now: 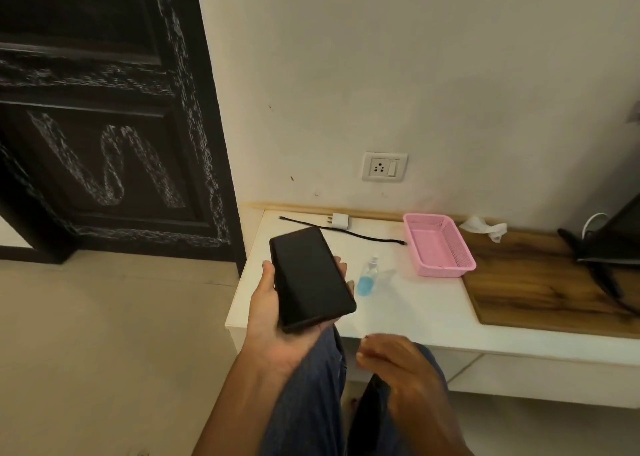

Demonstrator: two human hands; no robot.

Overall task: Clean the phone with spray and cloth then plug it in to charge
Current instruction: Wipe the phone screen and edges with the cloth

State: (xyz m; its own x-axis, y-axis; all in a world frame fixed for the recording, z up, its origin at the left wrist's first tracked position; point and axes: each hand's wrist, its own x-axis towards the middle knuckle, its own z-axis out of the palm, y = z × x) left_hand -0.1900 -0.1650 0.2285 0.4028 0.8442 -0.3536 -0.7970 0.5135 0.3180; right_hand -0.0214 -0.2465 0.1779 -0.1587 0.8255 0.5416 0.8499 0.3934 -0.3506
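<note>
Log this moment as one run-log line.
left hand: holds phone | right hand: free, blurred | spray bottle, cable, charger: on table | cleaning: not started

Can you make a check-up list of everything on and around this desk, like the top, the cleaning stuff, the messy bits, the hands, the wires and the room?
Surface: white desk top joined to a wooden section.
Job's things: black phone, screen dark; spray bottle with blue liquid standing upright; crumpled white cloth by the wall; white charger plug.
Clutter: pink basket, seems empty.
Hands: left hand holds the phone; right hand blurred, fingers curled, holding nothing seen.
Cables: black cable lying loose, plugged into nothing.
Surroundings: wall socket with nothing plugged in, dark door, dark object at right.
</note>
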